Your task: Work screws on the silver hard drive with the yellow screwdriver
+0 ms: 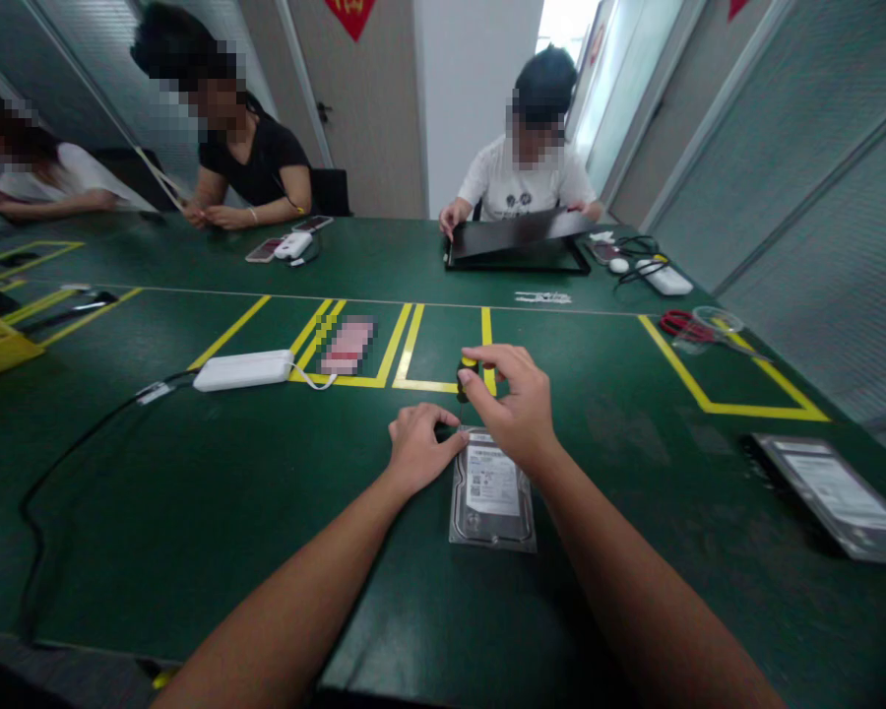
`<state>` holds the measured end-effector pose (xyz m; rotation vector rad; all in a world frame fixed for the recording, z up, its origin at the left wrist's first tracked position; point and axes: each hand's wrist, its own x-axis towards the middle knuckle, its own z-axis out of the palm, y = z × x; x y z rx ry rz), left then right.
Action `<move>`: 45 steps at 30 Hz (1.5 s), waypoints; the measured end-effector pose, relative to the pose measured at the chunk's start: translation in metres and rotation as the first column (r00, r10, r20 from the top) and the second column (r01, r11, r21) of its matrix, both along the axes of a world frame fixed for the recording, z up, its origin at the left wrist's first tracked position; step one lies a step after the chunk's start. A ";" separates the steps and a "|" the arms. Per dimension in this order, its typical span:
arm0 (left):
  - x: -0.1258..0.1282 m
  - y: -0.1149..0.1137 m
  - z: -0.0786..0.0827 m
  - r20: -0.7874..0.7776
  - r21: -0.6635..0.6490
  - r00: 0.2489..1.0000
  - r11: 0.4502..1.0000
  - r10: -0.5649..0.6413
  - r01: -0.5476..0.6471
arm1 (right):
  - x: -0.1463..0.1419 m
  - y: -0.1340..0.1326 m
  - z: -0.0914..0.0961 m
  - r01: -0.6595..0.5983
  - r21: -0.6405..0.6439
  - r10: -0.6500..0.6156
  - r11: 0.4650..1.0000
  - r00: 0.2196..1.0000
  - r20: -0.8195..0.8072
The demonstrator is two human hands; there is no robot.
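A hard disk drive with a white label lies flat on the green table in front of me. My right hand holds a small black and yellow screwdriver upright between thumb and fingers. Its thin shaft points down at the drive's far left corner. Beside that same corner is my left hand, its fingers bent and its thumb pressing on the drive's edge. Whether the screwdriver's tip sits in a screw is too small to tell.
Another hard drive lies at the right. Red-handled scissors and a clear round lid are behind it. A white power bank with a black cable and a pink phone lie left. Across the table, a person handles a dark panel.
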<state>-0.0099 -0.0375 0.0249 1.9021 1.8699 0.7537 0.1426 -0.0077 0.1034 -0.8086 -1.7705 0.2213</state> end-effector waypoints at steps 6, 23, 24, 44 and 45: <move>0.000 0.000 0.000 0.000 0.003 1.000 1.000 0.002 -0.002 | 0.000 0.000 -0.001 -0.018 -0.012 0.017 1.000 1.000 -0.023; 0.000 0.001 -0.001 0.003 0.004 1.000 1.000 -0.005 0.005 | 0.000 0.001 -0.004 -0.018 0.005 0.018 1.000 1.000 -0.022; 0.000 0.001 -0.001 0.002 0.003 1.000 1.000 -0.005 0.005 | 0.000 0.001 -0.004 -0.018 0.002 0.018 1.000 1.000 -0.022; 0.000 0.000 0.001 -0.001 -0.011 1.000 1.000 -0.001 0.001 | 0.001 0.002 -0.002 -0.029 -0.002 0.029 1.000 0.999 -0.024; 0.000 0.000 0.001 -0.002 -0.012 1.000 1.000 -0.002 0.002 | 0.001 0.002 -0.003 -0.035 -0.004 0.035 0.999 0.999 -0.032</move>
